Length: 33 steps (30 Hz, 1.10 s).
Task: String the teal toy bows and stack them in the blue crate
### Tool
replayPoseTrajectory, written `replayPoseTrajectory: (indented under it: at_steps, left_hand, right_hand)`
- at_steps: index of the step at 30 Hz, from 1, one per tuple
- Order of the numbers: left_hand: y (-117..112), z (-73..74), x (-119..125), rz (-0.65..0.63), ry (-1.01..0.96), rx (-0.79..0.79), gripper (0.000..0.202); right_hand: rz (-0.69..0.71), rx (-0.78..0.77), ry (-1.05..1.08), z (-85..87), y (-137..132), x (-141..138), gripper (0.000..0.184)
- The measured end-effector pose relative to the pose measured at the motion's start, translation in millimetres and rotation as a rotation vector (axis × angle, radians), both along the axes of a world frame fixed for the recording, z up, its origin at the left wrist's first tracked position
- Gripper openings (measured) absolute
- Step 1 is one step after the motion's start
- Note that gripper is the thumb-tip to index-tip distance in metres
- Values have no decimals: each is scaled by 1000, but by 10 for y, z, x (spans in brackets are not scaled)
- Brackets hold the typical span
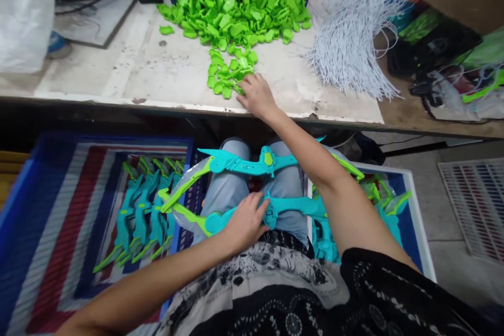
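Observation:
Two turquoise toy bows with green limb ends lie across my lap. My left hand [247, 221] is closed over the middle of the nearer toy bow [293, 205], its thumb and fingers at the grip. The farther toy bow [246, 167] rests over my knees and has a green piece set in its middle. On the tabletop, my right hand [258, 95] reaches to the near edge of a small group of green plastic pieces [226, 71]. Its fingertips are bent down around a green piece, partly hidden by the fingers.
Behind the small group, a heap of green pieces [236, 10] spills from a blue bin. White cords [350, 42] lie in a bundle at the right of the worktable [157, 73]. A blue crate [23, 231] with several bows stands left, a white-rimmed box [419, 220] right.

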<state>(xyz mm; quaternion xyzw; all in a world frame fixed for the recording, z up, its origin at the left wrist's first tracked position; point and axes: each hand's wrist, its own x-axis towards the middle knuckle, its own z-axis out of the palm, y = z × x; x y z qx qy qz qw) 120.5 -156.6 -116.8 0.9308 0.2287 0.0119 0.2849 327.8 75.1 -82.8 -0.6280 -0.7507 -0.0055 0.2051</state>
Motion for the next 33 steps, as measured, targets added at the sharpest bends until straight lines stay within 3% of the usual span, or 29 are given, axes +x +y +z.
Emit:
replayPoseTrajectory:
  at_steps: [3,6,10,13,16,20,24,28,33]
  left_hand:
    - [-127,-177,-41,-24,142,22,62]
    - [18,-186,6,-54,190,-70,57]
    - [400,-69,31,-176,221,-438,50]
    - [647,-72,57,-225,223,-735,37]
    - [767,-131,102,-152,173,-937,33]
    - [789,-189,136,87,199,-1110,41]
    - [797,-231,149,119,192,-1237,41]
    - [742,-202,148,78,172,-1196,37]
    - [516,-11,90,63,125,-613,39]
  right_hand:
    - [-20,-45,-12,-13,103,38,25]
    - [-43,-113,30,110,4,315,23]
    - [-29,-311,57,287,-142,794,13]
    - [-64,-292,70,270,-221,964,14]
    - [-157,-163,108,167,-349,931,22]
    - [-205,-136,111,53,-558,772,30]
    - [-210,-94,117,43,-662,639,26]
    - [-305,-125,41,97,-686,544,23]
    - [-273,-88,68,98,-702,566,23]
